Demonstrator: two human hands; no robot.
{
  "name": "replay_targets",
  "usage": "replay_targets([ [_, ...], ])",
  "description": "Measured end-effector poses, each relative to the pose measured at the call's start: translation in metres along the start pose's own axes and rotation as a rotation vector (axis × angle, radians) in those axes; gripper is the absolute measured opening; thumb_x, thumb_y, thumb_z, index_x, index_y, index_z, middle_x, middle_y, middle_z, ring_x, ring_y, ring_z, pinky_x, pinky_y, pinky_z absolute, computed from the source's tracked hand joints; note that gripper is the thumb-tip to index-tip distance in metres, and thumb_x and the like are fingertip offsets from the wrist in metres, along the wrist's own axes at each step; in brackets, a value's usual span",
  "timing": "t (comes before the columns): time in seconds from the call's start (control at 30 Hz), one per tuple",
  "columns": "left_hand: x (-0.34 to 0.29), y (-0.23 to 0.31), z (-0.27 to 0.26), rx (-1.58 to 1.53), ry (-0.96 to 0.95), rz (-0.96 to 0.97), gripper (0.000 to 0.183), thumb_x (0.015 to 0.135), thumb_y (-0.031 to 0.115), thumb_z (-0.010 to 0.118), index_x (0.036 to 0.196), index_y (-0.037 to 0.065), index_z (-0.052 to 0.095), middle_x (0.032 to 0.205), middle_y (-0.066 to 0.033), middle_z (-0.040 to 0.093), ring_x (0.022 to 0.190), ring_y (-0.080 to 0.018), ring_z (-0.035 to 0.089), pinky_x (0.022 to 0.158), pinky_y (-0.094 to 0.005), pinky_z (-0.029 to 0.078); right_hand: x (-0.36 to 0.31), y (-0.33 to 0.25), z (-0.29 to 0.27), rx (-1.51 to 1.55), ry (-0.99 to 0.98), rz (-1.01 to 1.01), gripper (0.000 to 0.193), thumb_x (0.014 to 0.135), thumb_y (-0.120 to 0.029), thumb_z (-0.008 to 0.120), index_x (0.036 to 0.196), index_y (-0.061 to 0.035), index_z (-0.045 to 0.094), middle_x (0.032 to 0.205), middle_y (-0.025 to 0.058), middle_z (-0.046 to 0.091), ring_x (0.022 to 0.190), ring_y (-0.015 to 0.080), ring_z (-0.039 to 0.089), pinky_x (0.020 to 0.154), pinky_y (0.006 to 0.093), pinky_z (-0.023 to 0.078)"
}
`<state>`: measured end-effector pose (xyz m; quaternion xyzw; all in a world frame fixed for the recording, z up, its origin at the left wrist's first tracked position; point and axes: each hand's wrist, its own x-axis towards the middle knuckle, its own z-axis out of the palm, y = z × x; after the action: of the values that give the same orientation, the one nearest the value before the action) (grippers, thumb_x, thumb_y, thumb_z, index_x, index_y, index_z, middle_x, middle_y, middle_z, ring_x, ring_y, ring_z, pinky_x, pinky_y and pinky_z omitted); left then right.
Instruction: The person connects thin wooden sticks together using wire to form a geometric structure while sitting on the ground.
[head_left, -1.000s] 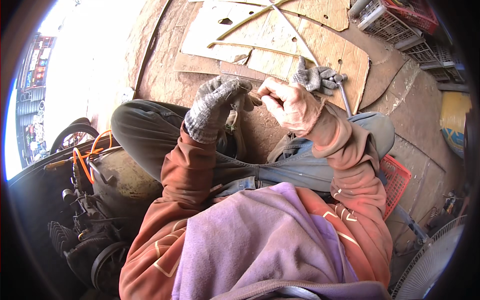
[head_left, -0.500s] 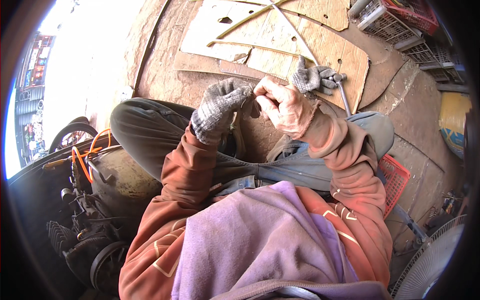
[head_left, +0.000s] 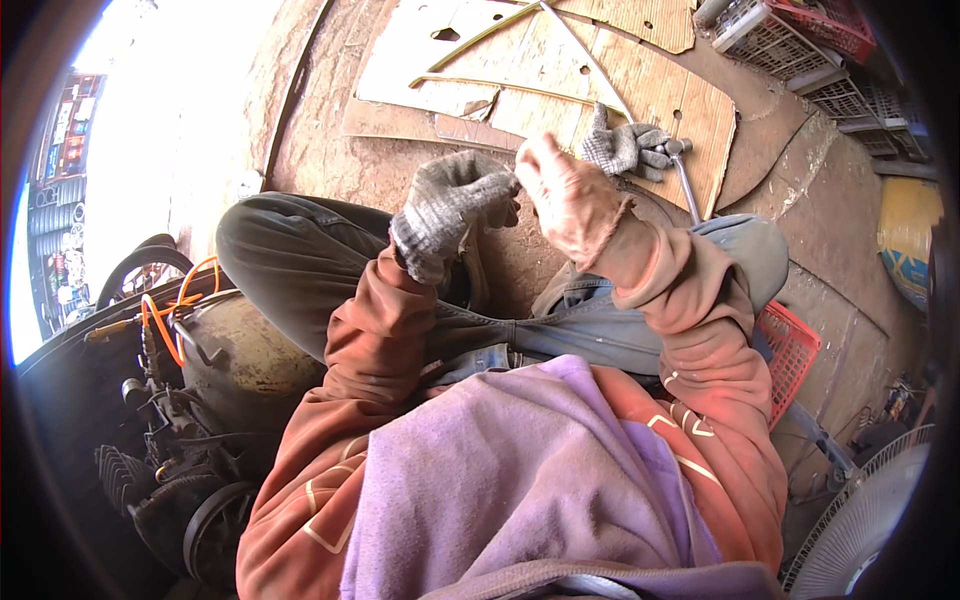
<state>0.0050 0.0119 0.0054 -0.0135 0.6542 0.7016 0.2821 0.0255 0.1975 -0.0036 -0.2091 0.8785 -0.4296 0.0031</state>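
My left hand [head_left: 450, 205] wears a grey knit glove and is raised over my knees with its fingers curled. My bare right hand [head_left: 570, 195] shows its back to the camera, and its fingers pinch the fingertips of that glove where the two hands meet. Whether anything small lies between them is hidden. A second grey glove [head_left: 625, 148] lies loose on the floor just beyond my right hand, beside a bent metal bar [head_left: 688, 185].
Flat cardboard sheets [head_left: 560, 70] and thin sticks cover the floor ahead. A dirty engine unit [head_left: 200, 400] with an orange hose [head_left: 165, 310] stands at my left. A red basket [head_left: 790, 350] and a fan [head_left: 870, 520] sit at my right, with plastic crates [head_left: 790, 30] far right.
Both hands have shifted slightly up and closer together. My right hand has turned so that its back faces the camera, with its fingers at the gloved fingertips.
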Motion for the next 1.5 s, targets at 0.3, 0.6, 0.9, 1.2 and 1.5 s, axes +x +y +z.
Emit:
replay_targets([
  [0.3, 0.007, -0.011, -0.014, -0.22, -0.051, 0.083, 0.02, 0.091, 0.013, 0.068, 0.084, -0.006, 0.064, 0.062, -0.0131, 0.063, 0.063, -0.0242, 0.067, 0.065, -0.0356, 0.056, 0.017, -0.002, -0.063, 0.962, 0.556, 0.157, 0.013, 0.105, -0.018, 0.043, 0.102, -0.0052, 0.046, 0.076, 0.015, 0.066, 0.043, 0.0079, 0.051, 0.036, 0.0181, 0.036],
  [0.6, 0.004, -0.006, -0.008, -0.284, -0.151, 0.183, 0.021, 0.094, 0.019, 0.062, 0.097, -0.002, 0.059, 0.096, -0.0185, 0.067, 0.091, -0.031, 0.068, 0.085, -0.0467, 0.055, 0.016, -0.004, -0.058, 0.894, 0.534, 0.265, 0.013, 0.103, -0.019, 0.05, 0.104, -0.0071, 0.047, 0.064, 0.0073, 0.058, 0.042, 0.0057, 0.043, 0.038, 0.0182, 0.032],
  [0.9, 0.004, -0.011, -0.012, -0.276, -0.183, 0.135, 0.02, 0.091, 0.018, 0.068, 0.095, 0.003, 0.056, 0.1, -0.0163, 0.066, 0.099, -0.0264, 0.065, 0.091, -0.0422, 0.053, 0.008, -0.003, -0.044, 0.729, 0.315, 0.095, 0.012, 0.106, -0.017, 0.041, 0.105, -0.0056, 0.045, 0.076, 0.0084, 0.064, 0.048, 0.0046, 0.046, 0.043, 0.0178, 0.039],
  [1.2, -0.003, -0.009, -0.011, -0.018, -0.126, 0.075, 0.024, 0.083, 0.013, 0.078, 0.097, 0.005, 0.06, 0.084, 0.0012, 0.064, 0.075, -0.0048, 0.055, 0.065, -0.0228, 0.047, 0.005, -0.018, -0.02, 0.477, -0.099, -0.015, 0.009, 0.103, -0.01, 0.047, 0.1, -0.0044, 0.053, 0.08, 0.0017, 0.056, 0.065, 0.0078, 0.054, 0.061, 0.0229, 0.046],
  [1.5, -0.003, 0.006, 0.0, 0.13, -0.171, -0.031, 0.027, 0.088, 0.008, 0.072, 0.111, 0.003, 0.061, 0.093, 0.0002, 0.064, 0.081, -0.005, 0.058, 0.071, -0.0225, 0.048, 0.004, -0.015, -0.029, 0.191, 0.056, -0.109, 0.004, 0.101, -0.006, 0.047, 0.104, -0.003, 0.047, 0.076, 0.0088, 0.058, 0.067, 0.0189, 0.06, 0.064, 0.0307, 0.049],
])
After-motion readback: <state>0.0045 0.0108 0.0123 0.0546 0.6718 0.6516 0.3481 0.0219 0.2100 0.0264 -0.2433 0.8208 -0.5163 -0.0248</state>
